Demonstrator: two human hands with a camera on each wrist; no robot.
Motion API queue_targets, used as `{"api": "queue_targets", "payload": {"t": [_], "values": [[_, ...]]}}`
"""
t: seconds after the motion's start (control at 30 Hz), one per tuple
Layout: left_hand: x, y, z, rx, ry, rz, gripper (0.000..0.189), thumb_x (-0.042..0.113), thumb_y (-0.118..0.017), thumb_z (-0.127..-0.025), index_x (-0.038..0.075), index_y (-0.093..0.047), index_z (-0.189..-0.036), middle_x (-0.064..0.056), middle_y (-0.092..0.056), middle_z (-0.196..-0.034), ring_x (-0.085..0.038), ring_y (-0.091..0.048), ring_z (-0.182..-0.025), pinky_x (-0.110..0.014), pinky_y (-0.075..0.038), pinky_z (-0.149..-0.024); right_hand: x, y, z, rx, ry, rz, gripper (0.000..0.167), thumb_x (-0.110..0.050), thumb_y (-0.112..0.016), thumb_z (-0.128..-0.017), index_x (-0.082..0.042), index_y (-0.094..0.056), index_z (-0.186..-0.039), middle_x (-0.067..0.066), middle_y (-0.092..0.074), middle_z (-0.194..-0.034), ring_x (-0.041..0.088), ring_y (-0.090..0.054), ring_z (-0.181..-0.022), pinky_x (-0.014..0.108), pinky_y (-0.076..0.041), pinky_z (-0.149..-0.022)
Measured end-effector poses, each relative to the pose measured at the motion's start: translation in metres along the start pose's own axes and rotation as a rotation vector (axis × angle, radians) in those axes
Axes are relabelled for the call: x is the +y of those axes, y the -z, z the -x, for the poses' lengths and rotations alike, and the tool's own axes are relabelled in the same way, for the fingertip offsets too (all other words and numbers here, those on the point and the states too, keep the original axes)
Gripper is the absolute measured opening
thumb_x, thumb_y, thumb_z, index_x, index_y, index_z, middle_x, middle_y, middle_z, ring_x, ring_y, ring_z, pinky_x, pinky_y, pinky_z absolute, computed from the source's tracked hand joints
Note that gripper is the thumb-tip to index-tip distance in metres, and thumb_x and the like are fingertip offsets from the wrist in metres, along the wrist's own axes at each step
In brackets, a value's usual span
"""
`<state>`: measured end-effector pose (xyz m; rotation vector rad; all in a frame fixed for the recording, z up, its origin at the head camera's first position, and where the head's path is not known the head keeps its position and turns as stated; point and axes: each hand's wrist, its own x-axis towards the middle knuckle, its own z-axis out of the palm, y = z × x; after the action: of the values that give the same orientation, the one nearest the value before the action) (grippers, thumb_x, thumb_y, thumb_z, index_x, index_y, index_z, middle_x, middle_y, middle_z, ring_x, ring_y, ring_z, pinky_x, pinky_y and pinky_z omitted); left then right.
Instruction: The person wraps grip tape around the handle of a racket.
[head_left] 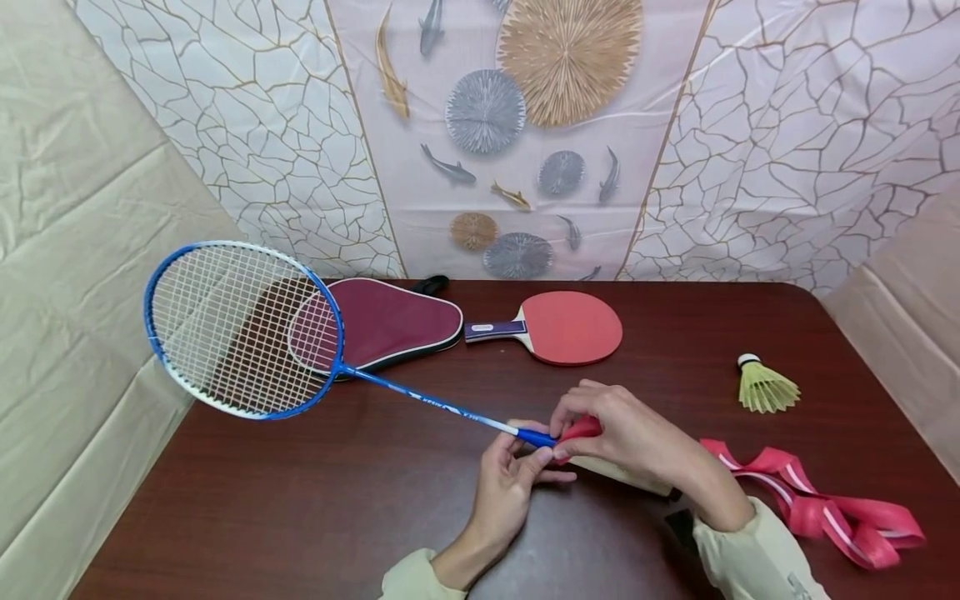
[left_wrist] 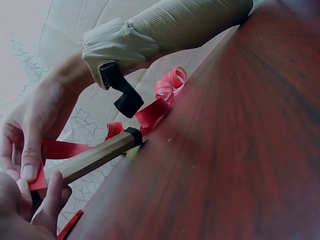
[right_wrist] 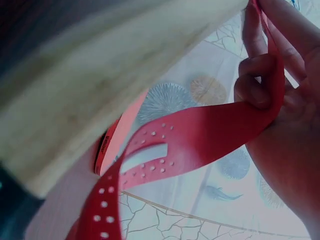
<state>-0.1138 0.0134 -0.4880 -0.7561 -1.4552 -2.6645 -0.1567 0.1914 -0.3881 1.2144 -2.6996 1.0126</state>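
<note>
A blue and white badminton racket [head_left: 427,399] slants across the table, its strung head at the left. My left hand [head_left: 504,487] holds it near the blue cone, with thumb and fingers at the top of the handle. Between the thumb and fingers of my right hand [head_left: 622,429], red grip tape [right_wrist: 210,132] is pinched against the handle's top end. Below that, the handle [left_wrist: 100,157] shows bare pale wood with a black butt end. The tape runs past the right hand to a loose, twisted length [head_left: 810,512] on the table, with perforations and a white stripe.
A red table tennis paddle [head_left: 573,327] lies behind the hands. Left of it is a maroon paddle case [head_left: 397,325], partly under the racket head in the head view. A yellow shuttlecock [head_left: 767,387] sits at the right. Patterned cloth [head_left: 285,100] hangs along the table's back edge.
</note>
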Motion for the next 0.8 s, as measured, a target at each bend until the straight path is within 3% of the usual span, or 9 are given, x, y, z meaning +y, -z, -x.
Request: {"api": "queue_targets", "payload": {"t": [0.2, 0.37, 0.53, 0.8], "values": [[0.002, -0.002, 0.0, 0.012, 0.012, -0.006, 0.02, -0.01, -0.045, -0.099, -0.011, -0.048, -0.119, -0.035, -0.055, -0.11, -0.04, -0.066, -0.094, -0.054, -0.056, -0.074, 0.001, 0.004, 0.001, -0.009, -0.067, 0.051, 0.026, -0.034, -0.087, -0.073, -0.027, -0.063, -0.082, -0.016, -0.056, -0.077, 0.005, -0.052, -0.074, 0.021, -0.047, -0.062], [0.003, -0.003, 0.001, 0.051, 0.047, -0.028, 0.019, -0.006, -0.048, -0.099, -0.008, -0.048, -0.118, -0.03, -0.057, -0.114, -0.037, -0.066, -0.098, -0.053, -0.056, -0.076, 0.003, 0.012, 0.003, -0.026, 0.013, 0.034, 0.012, -0.031, -0.079, -0.083, -0.027, -0.067, -0.084, -0.021, -0.058, -0.078, 0.004, -0.05, -0.076, 0.021, -0.044, -0.064], [0.003, -0.002, 0.0, 0.03, 0.021, -0.028, 0.019, -0.007, -0.046, -0.1, -0.01, -0.048, -0.118, -0.031, -0.056, -0.114, -0.042, -0.064, -0.1, -0.053, -0.055, -0.076, 0.006, 0.015, 0.004, 0.031, 0.106, 0.026, 0.005, -0.02, -0.072, -0.091, -0.024, -0.07, -0.088, -0.02, -0.06, -0.081, 0.003, -0.049, -0.079, 0.02, -0.042, -0.07], [0.0, -0.001, 0.0, 0.02, -0.036, -0.029, 0.022, -0.013, -0.044, -0.098, -0.012, -0.046, -0.12, -0.035, -0.055, -0.11, -0.044, -0.064, -0.095, -0.058, -0.054, -0.075, 0.011, 0.0, -0.002, 0.066, 0.088, 0.053, 0.009, -0.016, -0.077, -0.086, -0.022, -0.071, -0.087, -0.021, -0.061, -0.081, 0.006, -0.05, -0.08, 0.024, -0.04, -0.078]]}}
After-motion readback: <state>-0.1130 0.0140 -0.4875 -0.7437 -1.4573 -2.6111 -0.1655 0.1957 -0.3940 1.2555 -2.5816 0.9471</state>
